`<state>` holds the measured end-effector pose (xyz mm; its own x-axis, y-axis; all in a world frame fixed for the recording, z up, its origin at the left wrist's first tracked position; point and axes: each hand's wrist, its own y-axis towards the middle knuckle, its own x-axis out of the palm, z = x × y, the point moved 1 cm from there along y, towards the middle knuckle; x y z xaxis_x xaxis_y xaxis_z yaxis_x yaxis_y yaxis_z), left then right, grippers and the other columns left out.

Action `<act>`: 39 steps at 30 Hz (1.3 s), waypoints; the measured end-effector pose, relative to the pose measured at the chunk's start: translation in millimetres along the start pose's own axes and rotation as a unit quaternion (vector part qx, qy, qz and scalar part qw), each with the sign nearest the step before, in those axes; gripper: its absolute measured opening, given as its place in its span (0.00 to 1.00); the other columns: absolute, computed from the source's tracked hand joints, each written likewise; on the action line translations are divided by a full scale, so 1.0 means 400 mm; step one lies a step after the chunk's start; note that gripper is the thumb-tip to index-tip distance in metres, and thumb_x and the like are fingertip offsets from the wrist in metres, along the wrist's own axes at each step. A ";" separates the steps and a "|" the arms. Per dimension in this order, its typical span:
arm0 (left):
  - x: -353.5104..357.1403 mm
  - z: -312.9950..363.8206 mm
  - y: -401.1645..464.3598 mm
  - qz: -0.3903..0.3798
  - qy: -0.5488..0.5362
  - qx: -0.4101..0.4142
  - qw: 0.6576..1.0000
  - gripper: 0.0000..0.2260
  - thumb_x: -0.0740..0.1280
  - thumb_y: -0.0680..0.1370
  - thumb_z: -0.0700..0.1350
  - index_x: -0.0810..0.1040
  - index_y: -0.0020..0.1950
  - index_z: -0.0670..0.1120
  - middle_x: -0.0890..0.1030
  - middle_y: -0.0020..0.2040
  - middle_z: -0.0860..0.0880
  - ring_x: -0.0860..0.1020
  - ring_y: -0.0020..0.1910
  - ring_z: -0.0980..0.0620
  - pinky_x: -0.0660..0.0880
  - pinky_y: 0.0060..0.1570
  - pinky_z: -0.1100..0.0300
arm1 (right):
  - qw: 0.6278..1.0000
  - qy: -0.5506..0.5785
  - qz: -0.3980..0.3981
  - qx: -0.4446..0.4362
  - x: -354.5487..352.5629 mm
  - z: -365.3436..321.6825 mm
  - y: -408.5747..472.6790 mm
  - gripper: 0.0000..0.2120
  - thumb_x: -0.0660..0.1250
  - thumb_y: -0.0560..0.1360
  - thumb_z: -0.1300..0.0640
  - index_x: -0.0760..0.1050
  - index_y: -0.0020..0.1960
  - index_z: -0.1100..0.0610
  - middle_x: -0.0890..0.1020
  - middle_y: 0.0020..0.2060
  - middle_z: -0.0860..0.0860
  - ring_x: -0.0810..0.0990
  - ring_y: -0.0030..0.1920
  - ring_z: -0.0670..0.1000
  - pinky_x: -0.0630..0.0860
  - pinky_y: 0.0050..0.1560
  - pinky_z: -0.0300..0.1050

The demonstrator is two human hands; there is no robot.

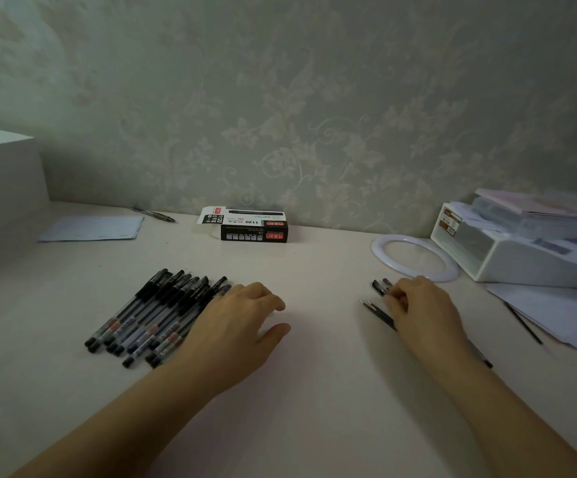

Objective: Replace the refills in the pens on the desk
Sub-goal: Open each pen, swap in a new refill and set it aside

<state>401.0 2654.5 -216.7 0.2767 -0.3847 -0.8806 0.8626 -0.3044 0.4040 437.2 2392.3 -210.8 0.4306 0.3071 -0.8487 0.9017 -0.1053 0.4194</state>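
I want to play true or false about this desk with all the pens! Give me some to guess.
1. The bunch of pens lies by the left hand. True.
2. The pen box stands by the wall. True.
3. The right hand is flat on bare desk. False: its fingers curl on pen parts.
4. The white ring sits left of the pens. False: it is on the right, beside the white storage box.

Smooth matt worktop (314,391), clear plastic pens (149,315) (black rubbery grips), printed card box (254,232), embossed wallpaper (314,98).
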 end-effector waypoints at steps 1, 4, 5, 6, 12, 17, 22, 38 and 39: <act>0.000 -0.002 0.000 -0.001 -0.001 -0.001 1.000 0.17 0.61 0.79 0.59 0.76 0.64 0.54 0.75 0.61 0.58 0.73 0.58 0.56 0.73 0.55 0.59 | 1.000 0.000 0.021 0.005 -0.008 0.006 0.003 0.06 0.67 0.78 0.56 0.78 0.46 0.58 0.77 0.45 0.54 0.78 0.45 0.57 0.75 0.45 0.50; 0.004 -0.005 -0.001 -0.011 0.001 0.001 1.000 0.17 0.60 0.79 0.58 0.76 0.63 0.54 0.75 0.61 0.58 0.73 0.58 0.56 0.73 0.55 0.58 | 0.999 -0.035 0.004 0.035 -0.015 0.025 0.005 0.07 0.68 0.78 0.55 0.78 0.47 0.59 0.78 0.46 0.55 0.77 0.46 0.56 0.76 0.46 0.52; 0.005 -0.006 -0.001 -0.012 -0.001 0.002 1.000 0.16 0.60 0.79 0.58 0.76 0.63 0.54 0.76 0.60 0.57 0.73 0.58 0.56 0.73 0.55 0.58 | 0.998 -0.044 -0.013 0.044 -0.013 0.029 0.005 0.07 0.68 0.78 0.54 0.78 0.48 0.59 0.78 0.47 0.55 0.77 0.47 0.56 0.76 0.46 0.51; 0.005 -0.007 -0.001 -0.012 -0.004 0.002 1.000 0.16 0.61 0.79 0.58 0.77 0.63 0.54 0.76 0.60 0.57 0.74 0.58 0.56 0.73 0.55 0.58 | 0.997 -0.047 -0.024 0.050 -0.011 0.031 0.005 0.08 0.68 0.78 0.54 0.77 0.49 0.59 0.78 0.47 0.55 0.77 0.47 0.56 0.76 0.46 0.51; 0.007 -0.011 -0.001 -0.012 -0.009 0.004 1.000 0.16 0.61 0.79 0.58 0.77 0.63 0.54 0.76 0.60 0.58 0.73 0.58 0.56 0.73 0.56 0.57 | 0.996 -0.066 -0.039 0.046 -0.007 0.022 0.008 0.09 0.68 0.78 0.52 0.76 0.50 0.58 0.77 0.48 0.53 0.77 0.49 0.55 0.75 0.47 0.50; 0.006 -0.009 -0.003 -0.004 -0.017 0.010 1.000 0.15 0.61 0.79 0.57 0.78 0.62 0.54 0.76 0.59 0.58 0.74 0.57 0.56 0.73 0.55 0.58 | 0.991 -0.113 -0.060 0.038 -0.001 0.022 0.009 0.10 0.65 0.79 0.51 0.76 0.51 0.58 0.76 0.50 0.54 0.77 0.50 0.55 0.76 0.50 0.52; 0.003 -0.004 -0.002 0.003 -0.023 0.013 1.000 0.14 0.62 0.79 0.56 0.78 0.61 0.54 0.76 0.59 0.58 0.74 0.57 0.56 0.73 0.54 0.57 | 0.985 -0.151 -0.070 0.037 -0.001 0.020 0.009 0.10 0.61 0.81 0.52 0.75 0.54 0.59 0.76 0.53 0.55 0.76 0.52 0.55 0.74 0.50 0.49; 0.010 0.032 0.003 -0.004 -0.100 0.031 0.994 0.16 0.59 0.80 0.56 0.70 0.66 0.53 0.80 0.49 0.55 0.77 0.45 0.56 0.72 0.42 0.61 | 0.713 0.662 -0.216 0.082 0.069 -0.207 -0.097 0.03 0.65 0.79 0.65 0.73 0.52 0.62 0.85 0.42 0.56 0.85 0.45 0.54 0.80 0.48 0.41; 0.010 0.032 0.004 -0.015 -0.092 0.032 0.995 0.14 0.59 0.81 0.52 0.70 0.66 0.53 0.79 0.49 0.54 0.77 0.46 0.54 0.72 0.43 0.59 | 0.705 0.667 -0.223 0.085 0.075 -0.204 -0.095 0.03 0.66 0.78 0.65 0.74 0.52 0.62 0.85 0.42 0.56 0.85 0.45 0.53 0.80 0.47 0.41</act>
<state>397.9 2641.2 -216.4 0.1639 -0.5250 -0.8352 0.8387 -0.3716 0.3982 412.6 2482.6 -226.1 -0.2161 0.9506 0.2228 0.9762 0.2067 0.0651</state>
